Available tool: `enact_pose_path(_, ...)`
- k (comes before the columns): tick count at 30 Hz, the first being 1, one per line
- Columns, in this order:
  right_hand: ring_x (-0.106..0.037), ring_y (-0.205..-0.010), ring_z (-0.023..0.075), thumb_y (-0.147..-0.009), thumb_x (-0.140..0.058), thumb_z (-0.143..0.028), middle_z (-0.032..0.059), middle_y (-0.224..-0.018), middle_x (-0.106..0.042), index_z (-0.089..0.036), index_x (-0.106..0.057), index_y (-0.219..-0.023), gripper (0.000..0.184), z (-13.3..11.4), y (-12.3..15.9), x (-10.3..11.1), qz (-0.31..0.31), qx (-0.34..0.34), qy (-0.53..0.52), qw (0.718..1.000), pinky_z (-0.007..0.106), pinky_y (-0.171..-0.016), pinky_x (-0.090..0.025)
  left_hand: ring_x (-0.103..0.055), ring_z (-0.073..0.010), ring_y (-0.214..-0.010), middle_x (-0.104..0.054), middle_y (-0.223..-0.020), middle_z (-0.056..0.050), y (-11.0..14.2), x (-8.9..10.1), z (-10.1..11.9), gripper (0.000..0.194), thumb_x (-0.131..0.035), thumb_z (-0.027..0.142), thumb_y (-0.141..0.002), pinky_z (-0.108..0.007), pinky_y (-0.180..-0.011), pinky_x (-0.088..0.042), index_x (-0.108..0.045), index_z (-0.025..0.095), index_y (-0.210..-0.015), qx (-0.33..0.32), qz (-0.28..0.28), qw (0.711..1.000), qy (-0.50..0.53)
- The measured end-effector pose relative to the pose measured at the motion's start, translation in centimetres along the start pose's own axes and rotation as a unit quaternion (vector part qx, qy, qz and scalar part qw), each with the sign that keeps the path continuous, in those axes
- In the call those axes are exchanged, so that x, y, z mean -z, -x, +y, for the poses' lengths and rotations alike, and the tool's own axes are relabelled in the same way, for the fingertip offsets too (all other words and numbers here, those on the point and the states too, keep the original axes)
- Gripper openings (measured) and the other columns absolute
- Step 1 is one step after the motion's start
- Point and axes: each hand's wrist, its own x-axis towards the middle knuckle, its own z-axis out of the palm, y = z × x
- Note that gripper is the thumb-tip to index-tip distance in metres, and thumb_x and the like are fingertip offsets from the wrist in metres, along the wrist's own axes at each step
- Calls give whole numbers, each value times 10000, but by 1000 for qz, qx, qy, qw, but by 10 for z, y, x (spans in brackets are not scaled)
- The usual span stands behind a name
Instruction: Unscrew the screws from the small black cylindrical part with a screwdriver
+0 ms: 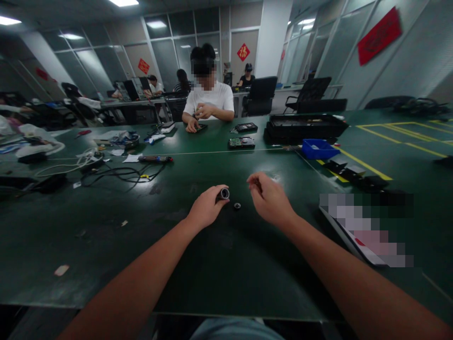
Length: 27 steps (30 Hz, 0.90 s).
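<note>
My left hand (208,208) is closed round a short dark tube, like a flashlight body (224,193). Its open, silver-rimmed end faces right and toward me. A small round metal part, like an end cap (237,206), lies on the green table just right of that tube. Further right, my right hand (268,198) hovers over the table with its fingers curled together. Something small and dark may sit between those fingertips, but I cannot make it out.
Across the green table (212,274) a person in a white shirt (208,101) handles small parts. Hard drives (241,142), a black tray (304,128) and a blue bin (319,149) stand ahead. Cables (120,172) and a screwdriver-like tool (155,159) lie left.
</note>
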Motion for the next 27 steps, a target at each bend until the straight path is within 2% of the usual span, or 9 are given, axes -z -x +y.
enact_pose_path(3, -621, -801, 195, -881, -504, -170, 68, -914, -689, -204, -666, -924, 171, 5, 1, -8, -148, -8, 73, 986, 309, -697, -426, -631, -223, -1123, -677, -1216, -61, -1, -1, -1, 336, -646, 218, -896, -373, -1005, -485, -617, 216, -1231, 4, 38, 998, 40)
enact_pose_path(5, -632, -817, 202, -922, -529, -301, 74, -956, -703, -215, -695, -997, 201, 6, 3, -15, -219, -26, 110, 969, 304, -676, -423, -635, -220, -1118, -681, -1210, -59, -2, -2, -1, 337, -652, 218, -892, -372, -1010, -485, -614, 212, -1227, 6, 47, 997, 54)
enact_pose_path(8, -651, -865, 222, -906, -584, -500, 75, -1028, -715, -249, -686, -1141, 358, 7, 2, -24, -267, -55, 131, 953, 300, -658, -427, -638, -219, -1105, -684, -1199, -52, -2, -2, 0, 330, -654, 209, -887, -372, -1002, -490, -618, 215, -1215, 2, 44, 997, 61)
enact_pose_path(11, -664, -842, 218, -840, -677, -469, 55, -982, -732, -249, -716, -1023, 289, 7, 0, -26, -296, -75, 135, 943, 285, -609, -414, -642, -222, -1091, -684, -1184, -53, -1, -2, 2, 332, -655, 211, -885, -377, -992, -496, -620, 218, -1215, -1, 38, 997, 62)
enact_pose_path(16, -670, -753, 201, -795, -678, -292, 34, -849, -743, -230, -731, -875, 115, 4, 1, -20, -301, -72, 129, 942, 280, -586, -416, -641, -216, -1081, -682, -1185, -54, 0, -1, 3, 334, -650, 221, -892, -372, -983, -499, -619, 212, -1225, -11, 31, 997, 67)
enact_pose_path(19, -686, -792, 194, -801, -622, -189, 32, -885, -757, -228, -747, -916, 175, 0, 3, -16, -292, -63, 110, 948, 276, -652, -455, -635, -217, -1092, -680, -1193, -54, 0, -2, 3, 333, -649, 214, -892, -376, -995, -491, -620, 210, -1223, -12, 23, 997, 69)
enact_pose_path(23, -696, -869, 198, -862, -577, -140, 58, -968, -768, -197, -756, -1014, 242, -4, 2, -10, -229, -55, 45, 971, 294, -766, -492, -631, -217, -1088, -680, -1185, -54, 1, -2, 4, 332, -653, 206, -887, -370, -988, -487, -619, 208, -1218, -16, 17, 997, 76)
enact_pose_path(27, -668, -874, 183, -915, -584, -157, 58, -1038, -735, -212, -758, -1044, 223, -10, 1, -5, -144, -3, -11, 990, 312, -783, -495, -630, -210, -1064, -684, -1156, -45, 2, -3, 7, 309, -657, 201, -883, -358, -955, -490, -627, 213, -1190, -36, 6, 995, 92)
